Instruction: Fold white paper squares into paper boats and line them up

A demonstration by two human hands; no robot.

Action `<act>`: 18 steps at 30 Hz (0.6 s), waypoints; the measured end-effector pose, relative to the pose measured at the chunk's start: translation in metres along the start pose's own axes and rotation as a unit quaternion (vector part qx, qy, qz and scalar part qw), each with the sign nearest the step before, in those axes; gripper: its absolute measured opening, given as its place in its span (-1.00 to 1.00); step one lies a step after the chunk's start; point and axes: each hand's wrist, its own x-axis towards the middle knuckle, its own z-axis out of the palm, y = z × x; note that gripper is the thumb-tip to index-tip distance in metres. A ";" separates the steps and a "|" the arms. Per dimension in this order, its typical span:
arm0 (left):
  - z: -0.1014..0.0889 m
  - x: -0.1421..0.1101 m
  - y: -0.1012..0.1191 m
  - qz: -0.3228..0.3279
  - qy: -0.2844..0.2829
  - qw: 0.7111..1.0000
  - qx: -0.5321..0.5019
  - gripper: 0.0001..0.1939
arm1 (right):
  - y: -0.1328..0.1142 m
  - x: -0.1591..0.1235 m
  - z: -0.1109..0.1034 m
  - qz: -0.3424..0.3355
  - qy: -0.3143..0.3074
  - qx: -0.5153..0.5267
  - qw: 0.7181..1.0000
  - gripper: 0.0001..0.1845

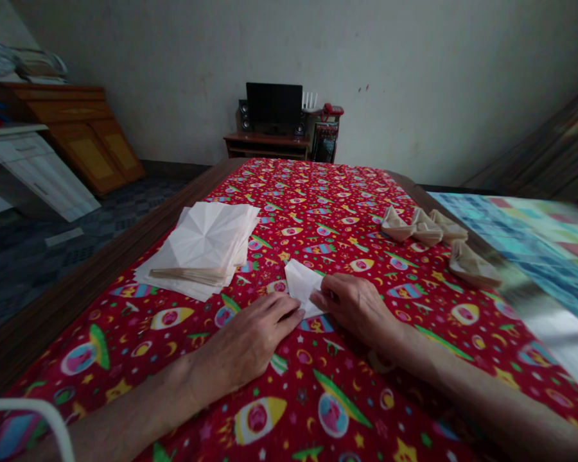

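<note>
A small piece of folded white paper lies on the red patterned cloth in front of me, its tip pointing away. My left hand is at its lower left edge, fingers closed together and pressing on the paper. On the other side, my right hand has its thumb and curled fingers pinched on the paper's right edge. To the left sits a stack of creased white paper sheets, the top one showing folds that radiate from its middle. Several folded paper boats stand at the right of the cloth.
The cloth covers a dark wooden table. A bed with a blue patterned cover adjoins on the right. A white cable curves at lower left. Against the far wall are a monitor and a red telephone; a wooden cabinet stands left.
</note>
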 end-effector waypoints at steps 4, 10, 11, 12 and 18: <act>-0.002 0.000 0.002 -0.001 -0.003 1.000 -0.007 -0.51 | -0.004 0.001 -0.004 0.005 -0.021 -0.010 1.000 -0.72; -0.002 0.000 0.000 0.013 -0.015 1.000 -0.002 -0.47 | -0.007 0.002 -0.006 0.010 -0.026 -0.018 0.999 -0.74; -0.002 0.000 0.000 0.012 -0.016 1.000 -0.003 -0.46 | -0.007 0.002 -0.006 0.011 -0.024 -0.014 1.000 -0.75; -0.002 0.000 -0.001 0.011 -0.017 1.000 -0.004 -0.45 | -0.007 0.001 -0.006 0.011 -0.021 -0.010 1.000 -0.76; -0.001 0.000 -0.002 0.009 -0.020 1.000 0.001 -0.41 | -0.009 0.000 -0.006 -0.023 0.042 -0.053 0.997 -0.85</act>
